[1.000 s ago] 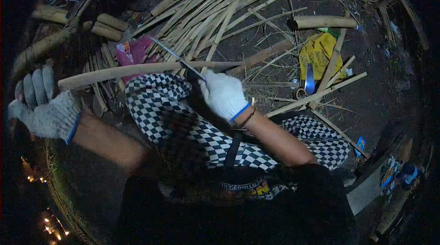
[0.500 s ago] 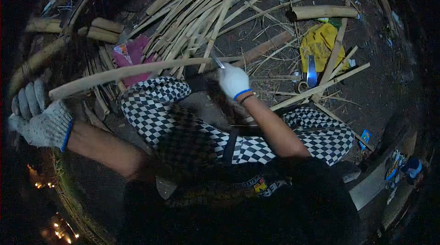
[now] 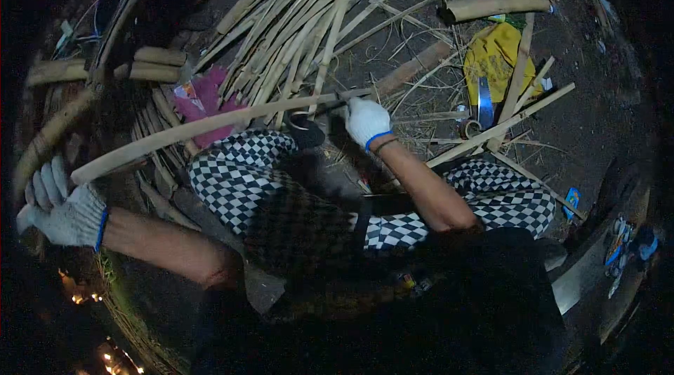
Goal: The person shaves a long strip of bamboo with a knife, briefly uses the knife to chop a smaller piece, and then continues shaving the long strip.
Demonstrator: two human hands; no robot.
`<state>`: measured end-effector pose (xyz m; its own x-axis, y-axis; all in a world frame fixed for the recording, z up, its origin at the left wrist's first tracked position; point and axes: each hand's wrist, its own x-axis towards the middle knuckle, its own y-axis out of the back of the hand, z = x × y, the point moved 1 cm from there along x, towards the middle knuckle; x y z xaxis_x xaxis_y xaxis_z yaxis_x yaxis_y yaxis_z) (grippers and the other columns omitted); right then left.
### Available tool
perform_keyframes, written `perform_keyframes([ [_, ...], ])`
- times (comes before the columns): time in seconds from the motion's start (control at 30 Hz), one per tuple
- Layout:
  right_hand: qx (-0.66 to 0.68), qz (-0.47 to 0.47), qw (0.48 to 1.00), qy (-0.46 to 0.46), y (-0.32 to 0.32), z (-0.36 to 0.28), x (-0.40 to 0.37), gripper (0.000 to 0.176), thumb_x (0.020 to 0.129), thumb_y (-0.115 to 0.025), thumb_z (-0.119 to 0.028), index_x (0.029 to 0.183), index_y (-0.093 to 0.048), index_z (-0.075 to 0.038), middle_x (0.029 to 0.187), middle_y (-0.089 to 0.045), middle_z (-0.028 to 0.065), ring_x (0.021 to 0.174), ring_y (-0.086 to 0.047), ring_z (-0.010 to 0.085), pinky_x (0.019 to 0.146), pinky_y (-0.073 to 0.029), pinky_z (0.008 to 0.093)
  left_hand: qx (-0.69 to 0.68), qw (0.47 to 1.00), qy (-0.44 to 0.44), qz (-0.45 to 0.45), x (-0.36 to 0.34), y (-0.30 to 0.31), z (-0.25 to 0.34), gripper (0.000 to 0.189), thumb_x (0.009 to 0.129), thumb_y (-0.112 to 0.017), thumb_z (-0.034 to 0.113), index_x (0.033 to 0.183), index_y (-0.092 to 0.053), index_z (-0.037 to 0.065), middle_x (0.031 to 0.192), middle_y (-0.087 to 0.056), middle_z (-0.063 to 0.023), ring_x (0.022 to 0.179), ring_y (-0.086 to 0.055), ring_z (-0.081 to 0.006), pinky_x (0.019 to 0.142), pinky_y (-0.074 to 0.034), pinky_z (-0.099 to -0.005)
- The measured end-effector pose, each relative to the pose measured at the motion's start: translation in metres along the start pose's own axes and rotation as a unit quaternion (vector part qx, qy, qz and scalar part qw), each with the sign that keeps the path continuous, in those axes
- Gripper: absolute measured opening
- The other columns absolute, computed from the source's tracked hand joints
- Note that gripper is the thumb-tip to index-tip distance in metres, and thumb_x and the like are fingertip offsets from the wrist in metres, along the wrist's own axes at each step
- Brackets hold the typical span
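Note:
A long, slightly curved bamboo strip (image 3: 203, 122) spans from left to right in front of me. At its left end is my left hand (image 3: 67, 210) in a grey knit glove with a blue cuff, its fingers bent about that end. My right hand (image 3: 368, 122), in a white glove, is closed around a knife (image 3: 353, 95). The knife's grey blade lies across the strip near its right end; the handle is hidden in the fist. My crossed legs in checkered trousers (image 3: 232, 185) are below the strip.
Split bamboo strips (image 3: 295, 31) are heaped ahead. To the right lie a bamboo tube (image 3: 498, 6), a yellow cloth (image 3: 495, 55), a handsaw (image 3: 485, 102) and a tape roll (image 3: 470, 129). A pink cloth (image 3: 207, 112) is at left; small flames (image 3: 88, 298) glow at lower left.
The strip's left end and my left hand have come lower, toward my body. My right hand, with the knife, has shifted slightly right and down. The view has shifted a little.

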<state>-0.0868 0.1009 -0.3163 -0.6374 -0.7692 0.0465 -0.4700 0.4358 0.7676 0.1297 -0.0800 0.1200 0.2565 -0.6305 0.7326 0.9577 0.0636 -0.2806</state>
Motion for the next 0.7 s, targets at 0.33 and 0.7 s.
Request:
perform_keyframes([
  [0.33,-0.037,-0.07,0.995,-0.063,-0.022,0.037,0.009,0.022,0.085,-0.046,-0.023,0.086,-0.06,-0.006,0.078,-0.064,0.0191,0.073,-0.064,0.0362,0.063,-0.05,0.0485,-0.06,0.987,0.047,-0.142,0.065,0.056,-0.025,0.031,0.089,-0.045,0.02,0.103,-0.038,-0.007,0.101,-0.044,-0.023,0.094,-0.046,-0.0386,0.094,-0.04,-0.0517],
  [0.7,-0.057,-0.11,0.988,-0.092,-0.058,0.102,0.01,0.021,0.084,-0.05,-0.023,0.089,-0.058,-0.005,0.08,-0.064,0.0193,0.075,-0.063,0.0369,0.066,-0.049,0.0482,0.137,0.968,-0.099,-0.187,0.065,0.049,-0.019,0.041,0.094,-0.034,0.019,0.122,-0.034,-0.011,0.127,-0.042,-0.0284,0.12,-0.043,-0.0398,0.105,-0.037,-0.049],
])
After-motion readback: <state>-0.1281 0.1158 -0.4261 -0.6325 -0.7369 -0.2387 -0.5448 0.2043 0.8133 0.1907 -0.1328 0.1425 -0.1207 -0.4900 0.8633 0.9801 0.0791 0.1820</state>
